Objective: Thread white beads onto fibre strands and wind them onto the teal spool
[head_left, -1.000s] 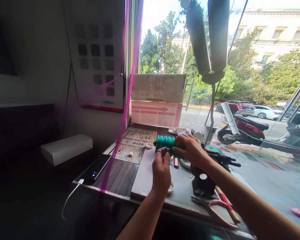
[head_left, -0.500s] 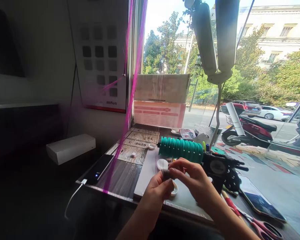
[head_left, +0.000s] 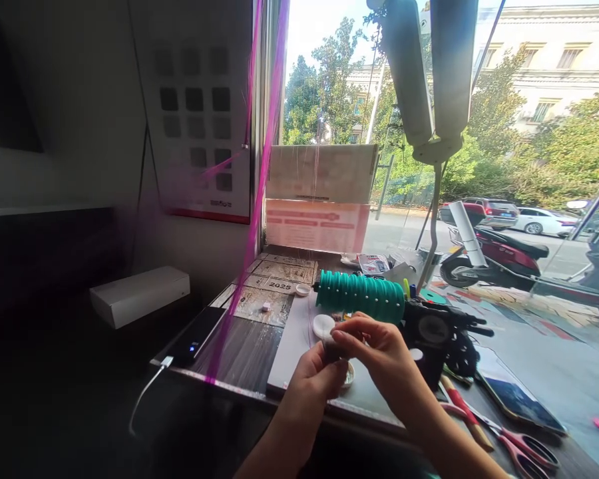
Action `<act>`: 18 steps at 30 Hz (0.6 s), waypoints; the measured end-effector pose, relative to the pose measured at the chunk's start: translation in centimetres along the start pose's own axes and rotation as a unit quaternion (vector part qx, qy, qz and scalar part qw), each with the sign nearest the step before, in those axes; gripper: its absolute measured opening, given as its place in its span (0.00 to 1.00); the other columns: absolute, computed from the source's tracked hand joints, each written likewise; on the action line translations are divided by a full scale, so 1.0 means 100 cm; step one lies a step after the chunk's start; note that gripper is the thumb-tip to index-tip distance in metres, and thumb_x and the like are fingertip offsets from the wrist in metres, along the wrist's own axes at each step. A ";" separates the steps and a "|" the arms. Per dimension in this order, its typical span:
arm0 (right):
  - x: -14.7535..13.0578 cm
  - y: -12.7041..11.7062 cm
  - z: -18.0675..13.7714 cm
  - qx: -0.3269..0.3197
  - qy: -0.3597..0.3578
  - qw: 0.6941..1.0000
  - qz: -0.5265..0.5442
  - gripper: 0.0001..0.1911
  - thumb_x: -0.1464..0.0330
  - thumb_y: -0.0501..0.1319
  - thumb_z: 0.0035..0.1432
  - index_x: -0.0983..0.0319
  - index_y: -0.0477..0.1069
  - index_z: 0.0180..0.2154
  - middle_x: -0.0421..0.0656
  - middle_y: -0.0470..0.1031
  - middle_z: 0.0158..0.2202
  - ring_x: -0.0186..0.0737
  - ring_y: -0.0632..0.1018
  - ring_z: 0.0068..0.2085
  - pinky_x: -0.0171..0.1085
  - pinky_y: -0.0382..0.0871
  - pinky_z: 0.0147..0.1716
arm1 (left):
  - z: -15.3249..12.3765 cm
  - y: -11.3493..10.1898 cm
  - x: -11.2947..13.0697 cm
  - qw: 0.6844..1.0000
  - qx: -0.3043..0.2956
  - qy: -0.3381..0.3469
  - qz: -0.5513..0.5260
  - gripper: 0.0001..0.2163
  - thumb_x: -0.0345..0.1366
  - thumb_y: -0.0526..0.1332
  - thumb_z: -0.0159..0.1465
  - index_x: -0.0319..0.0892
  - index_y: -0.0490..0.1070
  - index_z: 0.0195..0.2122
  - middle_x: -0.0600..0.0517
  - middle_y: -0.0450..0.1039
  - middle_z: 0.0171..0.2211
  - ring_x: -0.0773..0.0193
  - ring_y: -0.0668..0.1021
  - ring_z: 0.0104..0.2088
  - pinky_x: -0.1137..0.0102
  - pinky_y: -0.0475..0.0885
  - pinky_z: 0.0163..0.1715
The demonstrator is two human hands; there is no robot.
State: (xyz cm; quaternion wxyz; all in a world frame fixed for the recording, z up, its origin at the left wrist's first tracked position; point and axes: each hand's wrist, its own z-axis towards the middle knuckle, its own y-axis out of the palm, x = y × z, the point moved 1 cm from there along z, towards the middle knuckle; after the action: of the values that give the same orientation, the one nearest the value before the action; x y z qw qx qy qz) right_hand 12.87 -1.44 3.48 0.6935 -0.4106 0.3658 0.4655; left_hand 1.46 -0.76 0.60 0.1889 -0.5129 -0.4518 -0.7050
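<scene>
My left hand [head_left: 315,379] and my right hand [head_left: 379,356] meet over the front of a grey mat [head_left: 294,346]. Both pinch a small dark thing between their fingertips; it is too small to name. Just behind them lies a row of teal spools [head_left: 360,297] on a rod. A small white cap [head_left: 323,326] lies on the mat beside my fingers, and a small round dish [head_left: 348,376] sits partly hidden under my hands.
A black clamp-like tool [head_left: 436,339] stands right of my hands. Red-handled pliers [head_left: 462,406] and scissors [head_left: 524,452] lie at the front right near a phone [head_left: 512,396]. Another phone [head_left: 194,336] charges at the left. Pink strands [head_left: 259,186] hang by the window.
My right hand left the teal spools and both hands drew back toward me, meeting low over the mat. Over the last half second they rose slightly and barely shifted.
</scene>
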 end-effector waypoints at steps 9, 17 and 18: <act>-0.028 -0.024 -0.002 -0.121 -0.157 0.926 -0.322 0.11 0.67 0.56 0.56 0.60 0.71 0.24 0.39 0.68 0.23 0.35 0.68 0.28 0.34 0.61 0.28 | 0.004 -0.011 0.020 0.985 -0.036 0.084 0.147 0.09 0.38 0.61 0.56 0.38 0.70 0.33 0.51 0.70 0.29 0.64 0.71 0.33 0.72 0.64 0.36; -0.038 -0.025 0.009 -0.249 -0.238 0.764 -0.545 0.09 0.76 0.58 0.51 0.61 0.70 0.21 0.41 0.72 0.26 0.36 0.67 0.31 0.36 0.56 0.31 | 0.010 -0.015 0.017 0.943 -0.026 0.069 0.324 0.08 0.39 0.59 0.55 0.38 0.68 0.29 0.55 0.61 0.23 0.69 0.63 0.24 0.74 0.60 0.26; -0.037 -0.023 0.009 -0.254 -0.242 0.754 -0.556 0.09 0.77 0.57 0.50 0.61 0.69 0.21 0.41 0.72 0.27 0.36 0.67 0.31 0.36 0.55 0.30 | 0.011 -0.015 0.016 0.940 -0.024 0.070 0.334 0.08 0.39 0.59 0.56 0.38 0.67 0.28 0.56 0.60 0.22 0.70 0.62 0.24 0.74 0.59 0.26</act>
State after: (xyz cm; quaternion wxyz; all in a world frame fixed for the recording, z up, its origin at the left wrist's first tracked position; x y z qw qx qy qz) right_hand 14.03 -2.43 7.64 0.7656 -0.5765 -0.2384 0.1572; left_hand 0.31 1.27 1.45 0.4321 -0.5882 -0.2230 -0.6463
